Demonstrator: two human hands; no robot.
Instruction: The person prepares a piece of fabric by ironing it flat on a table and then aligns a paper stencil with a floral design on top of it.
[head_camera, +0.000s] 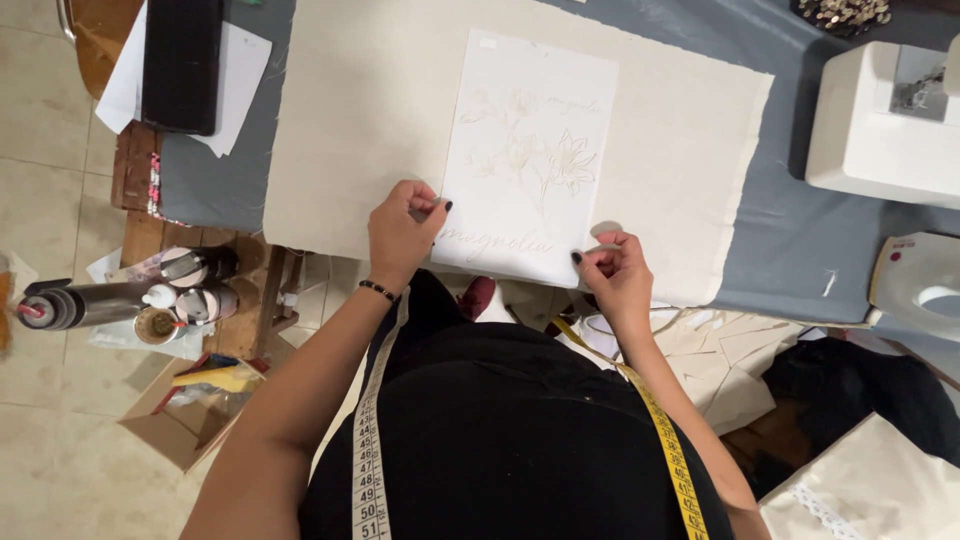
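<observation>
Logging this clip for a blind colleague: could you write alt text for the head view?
Both hands, left hand and right hand, pinch the lower corners of a white sheet with a flower drawing, lying on cream fabric over a grey table cover. A tape measure hangs around the person's neck; a white sewing machine stands at right.
</observation>
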